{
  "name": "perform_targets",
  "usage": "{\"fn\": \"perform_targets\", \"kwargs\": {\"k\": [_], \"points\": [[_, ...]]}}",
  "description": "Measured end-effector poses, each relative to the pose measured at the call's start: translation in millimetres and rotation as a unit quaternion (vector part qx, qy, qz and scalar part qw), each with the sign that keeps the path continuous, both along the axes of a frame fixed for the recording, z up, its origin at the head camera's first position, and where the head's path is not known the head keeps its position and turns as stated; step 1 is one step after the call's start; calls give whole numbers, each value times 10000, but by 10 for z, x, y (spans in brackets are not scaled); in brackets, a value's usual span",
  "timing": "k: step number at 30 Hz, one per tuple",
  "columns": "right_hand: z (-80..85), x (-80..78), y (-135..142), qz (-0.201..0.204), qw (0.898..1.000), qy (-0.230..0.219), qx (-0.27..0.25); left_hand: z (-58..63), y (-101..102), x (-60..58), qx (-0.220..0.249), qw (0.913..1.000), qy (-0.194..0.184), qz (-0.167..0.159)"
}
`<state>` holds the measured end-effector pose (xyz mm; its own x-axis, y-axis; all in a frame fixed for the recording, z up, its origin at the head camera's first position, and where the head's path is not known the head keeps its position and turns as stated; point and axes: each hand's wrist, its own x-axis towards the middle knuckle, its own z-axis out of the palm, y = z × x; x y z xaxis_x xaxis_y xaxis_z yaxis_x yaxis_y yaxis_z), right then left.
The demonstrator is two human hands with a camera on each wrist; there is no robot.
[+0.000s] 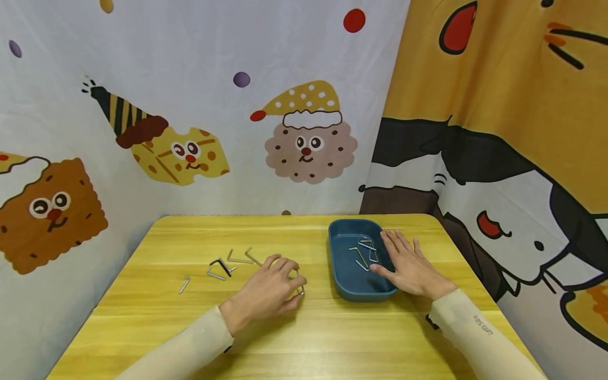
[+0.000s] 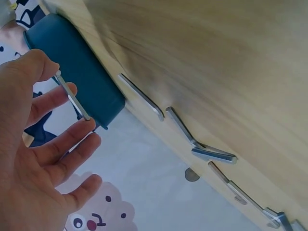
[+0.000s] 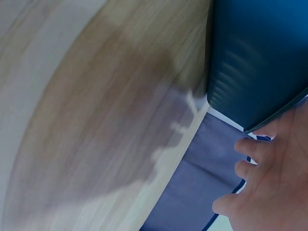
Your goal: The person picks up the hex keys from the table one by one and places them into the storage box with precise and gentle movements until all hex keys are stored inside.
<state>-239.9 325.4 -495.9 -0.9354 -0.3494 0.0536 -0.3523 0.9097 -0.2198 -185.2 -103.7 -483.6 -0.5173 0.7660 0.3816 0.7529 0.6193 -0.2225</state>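
My left hand (image 1: 273,287) pinches an L-shaped metal hex key (image 2: 73,98) between the thumb and fingertips, above the table and left of the tray. Its little finger stays spread away in the left wrist view. A deep blue tray (image 1: 366,296) stands on the right, with several silver and brass-toned hex keys (image 1: 362,257) lying inside. Against the tray's right rim rests my right hand (image 1: 410,269), its fingers straight and its thumb reaching over the edge. Left of my left hand, several hex keys (image 1: 239,258) lie on the table, one of them black (image 1: 222,266).
The wooden table (image 1: 304,343) reaches back to a white curtain (image 1: 237,200) with cartoon prints. A single small hex key (image 1: 184,285) lies farthest left, apart from the others. On the right hangs a yellow and black printed curtain (image 1: 522,105).
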Motion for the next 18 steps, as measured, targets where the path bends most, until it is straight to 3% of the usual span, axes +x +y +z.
{"fn": "perform_targets", "kwargs": {"k": [11, 18], "points": [[-15, 12, 3, 9, 10000, -17, -9, 105, 132, -31, -172, 9997, -103, 145], [-22, -4, 6, 21, 10000, 11, -13, 157, 269, -103, -51, 9996, -215, 155]]}}
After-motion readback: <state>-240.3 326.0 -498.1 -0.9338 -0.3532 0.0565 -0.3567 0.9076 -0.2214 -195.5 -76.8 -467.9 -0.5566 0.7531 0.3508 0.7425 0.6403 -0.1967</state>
